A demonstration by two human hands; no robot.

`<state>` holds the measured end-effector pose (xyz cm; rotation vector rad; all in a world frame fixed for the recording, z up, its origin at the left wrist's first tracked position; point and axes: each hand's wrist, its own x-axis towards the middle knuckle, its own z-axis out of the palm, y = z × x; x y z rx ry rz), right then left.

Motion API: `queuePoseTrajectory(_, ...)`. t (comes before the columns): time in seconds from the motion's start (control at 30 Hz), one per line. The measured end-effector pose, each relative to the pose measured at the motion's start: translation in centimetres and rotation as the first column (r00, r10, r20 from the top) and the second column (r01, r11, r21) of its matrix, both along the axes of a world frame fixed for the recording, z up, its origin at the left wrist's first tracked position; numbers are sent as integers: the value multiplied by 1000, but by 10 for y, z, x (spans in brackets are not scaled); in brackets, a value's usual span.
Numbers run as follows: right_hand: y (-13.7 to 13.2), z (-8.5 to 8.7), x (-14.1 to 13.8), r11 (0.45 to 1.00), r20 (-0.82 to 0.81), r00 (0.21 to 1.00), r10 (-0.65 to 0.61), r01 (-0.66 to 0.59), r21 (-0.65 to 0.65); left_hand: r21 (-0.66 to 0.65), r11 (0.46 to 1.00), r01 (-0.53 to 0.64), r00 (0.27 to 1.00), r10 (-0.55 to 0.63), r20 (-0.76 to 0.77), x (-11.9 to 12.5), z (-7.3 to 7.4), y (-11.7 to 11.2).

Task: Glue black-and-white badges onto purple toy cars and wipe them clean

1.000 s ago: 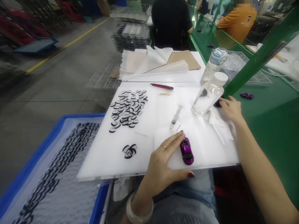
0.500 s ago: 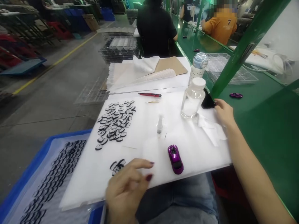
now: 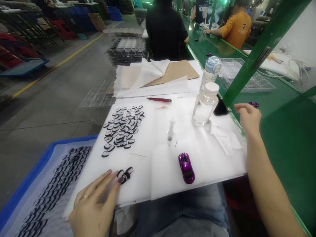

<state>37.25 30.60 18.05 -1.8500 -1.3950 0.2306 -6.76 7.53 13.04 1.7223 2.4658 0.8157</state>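
Note:
My left hand (image 3: 96,199) is at the lower left of the white work board (image 3: 163,177), fingers stretched out and apart. Its thumb and index fingertips touch a small cluster of curved black-edged clear pieces (image 3: 126,176). Right of them lies a purple toy car (image 3: 186,168) near the board's front edge. A larger spread of the same pieces (image 3: 122,130) covers the board's left side. Over the green conveyor's edge, my right hand (image 3: 249,119) has loosely bent fingers, with nothing visible in them. Just behind it, another purple toy car (image 3: 253,104) sits partly hidden on the belt.
A clear bottle (image 3: 204,105), a patterned drink bottle (image 3: 209,70) and a phone (image 3: 220,107) stand or lie at the right. A red cutter (image 3: 159,99), small syringe-like tube (image 3: 171,130) and tissue (image 3: 224,136) lie on the board. A green post (image 3: 254,62) rises beside the belt.
My left hand has moved left to the small cluster, its fingers straightening. My right hand has shifted right from beside the phone toward the car on the belt.

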Motion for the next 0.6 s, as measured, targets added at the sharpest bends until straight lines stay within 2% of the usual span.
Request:
queuePoseTrajectory(0.13, -18, 4, -24, 974, 37, 981, 192, -186, -132, 37, 999, 29, 1000, -29, 4, 3, 1, 6)
queuePoseTrajectory(0.27, -25, -4, -50, 949, 45, 957, 287, -277, -151, 68, 994, 86, 996, -87, -2, 3, 0, 10)
queuePoseTrajectory(0.37, -27, -3, -51, 954, -14, 964, 265, -265, -143, 85, 996, 29, 999, -31, 14, 3, -2, 10)
queuePoseTrajectory(0.47, -31, 5, -44, 969, -93, 981, 168, -182, -165, 116, 993, 32, 999, -35, 25, 5, -2, 8)
queuePoseTrajectory(0.6, -37, 5, -32, 974, -59, 995, 77, -88, -210, 161, 986, 38, 996, -51, 79, 4, -2, 8)
